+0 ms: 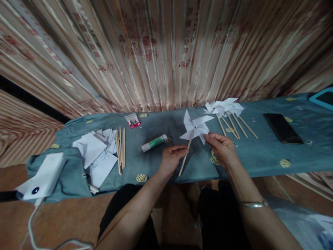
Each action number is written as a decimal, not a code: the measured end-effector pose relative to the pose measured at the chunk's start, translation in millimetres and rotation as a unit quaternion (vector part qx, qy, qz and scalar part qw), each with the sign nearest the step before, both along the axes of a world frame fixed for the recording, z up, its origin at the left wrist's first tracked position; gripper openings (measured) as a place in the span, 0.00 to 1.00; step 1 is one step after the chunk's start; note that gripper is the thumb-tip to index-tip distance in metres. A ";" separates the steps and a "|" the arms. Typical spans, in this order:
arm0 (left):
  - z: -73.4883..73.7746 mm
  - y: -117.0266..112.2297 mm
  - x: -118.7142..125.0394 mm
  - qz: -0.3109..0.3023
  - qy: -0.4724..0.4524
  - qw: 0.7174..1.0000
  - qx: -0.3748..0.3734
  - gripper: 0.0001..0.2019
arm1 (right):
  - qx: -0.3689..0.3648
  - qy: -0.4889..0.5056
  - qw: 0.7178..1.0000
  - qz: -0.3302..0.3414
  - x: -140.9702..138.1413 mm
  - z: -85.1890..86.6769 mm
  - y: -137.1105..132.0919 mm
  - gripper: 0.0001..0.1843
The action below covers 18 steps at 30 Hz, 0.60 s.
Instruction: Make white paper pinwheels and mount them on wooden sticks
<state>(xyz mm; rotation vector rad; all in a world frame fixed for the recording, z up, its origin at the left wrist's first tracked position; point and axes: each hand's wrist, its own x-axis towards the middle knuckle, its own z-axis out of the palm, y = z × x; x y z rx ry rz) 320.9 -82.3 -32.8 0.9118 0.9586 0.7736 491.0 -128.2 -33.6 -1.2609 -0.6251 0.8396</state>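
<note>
A white paper pinwheel [191,131] on a wooden stick, with a small metal pin at its centre, is held up over the cloth-covered table. My left hand [171,158] pinches its stick a little below the blades. With thumb and fingertips, my right hand [221,147] grips the edge of a lower right blade. Behind and to the right lie several finished pinwheels [225,107], their sticks pointing toward me. To the left of my left hand rests a glue stick [154,142] with a green label.
Loose wooden sticks [120,149] lie beside a pile of white paper pieces [97,149] on the left. A red box of metal pins [133,121] sits at the back. A phone [282,128] lies right; a white device with a cable [48,175] stands at the left end.
</note>
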 end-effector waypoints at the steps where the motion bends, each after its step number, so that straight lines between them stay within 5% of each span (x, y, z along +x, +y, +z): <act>1: 0.2 0.2 0.6 0.001 -0.001 1.000 -0.002 0.14 | 0.001 -0.002 1.000 0.007 -1.5 0.8 -0.1 0.14; 18: -1.0 -0.4 2.5 0.001 0.001 1.000 -0.005 0.14 | -0.008 0.031 0.998 0.063 -17.9 3.9 -1.6 0.20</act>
